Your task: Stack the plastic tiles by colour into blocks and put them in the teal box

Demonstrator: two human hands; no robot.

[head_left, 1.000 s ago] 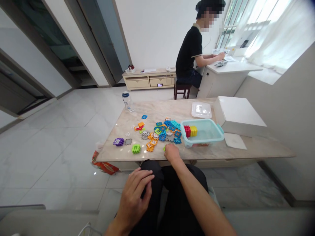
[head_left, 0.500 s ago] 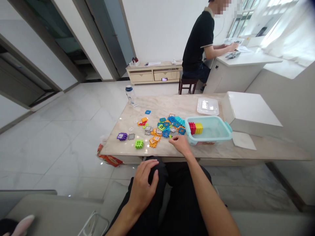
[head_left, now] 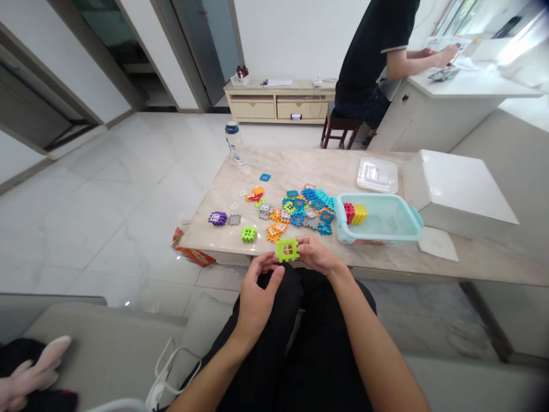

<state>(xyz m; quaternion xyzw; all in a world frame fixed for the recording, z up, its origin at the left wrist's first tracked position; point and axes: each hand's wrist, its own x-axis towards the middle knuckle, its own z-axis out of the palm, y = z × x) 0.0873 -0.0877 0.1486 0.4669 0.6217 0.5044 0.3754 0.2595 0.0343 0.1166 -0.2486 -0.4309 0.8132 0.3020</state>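
Note:
My right hand pinches a lime-green notched square building tile by its right edge, in front of the table's near edge and above my lap. The tile has a window-like grid in its middle. My left hand is at the tile's left, thumb and fingers apart. Its fingertips are close to the tile's edge; whether they touch I cannot tell. On the table, a lime-green stack of tiles and a purple stack lie to the left. A mixed heap of blue, orange and grey tiles spreads beyond my hands.
A light-blue plastic bin on the right holds red and yellow tile stacks. Behind it are a clear lid and a white box. A water bottle stands at the far left corner. Another person sits beyond.
My right hand has brought the green tile from the table's heap toward me and turned its face into view. My left hand has come up beside it. The camera view has tilted down.

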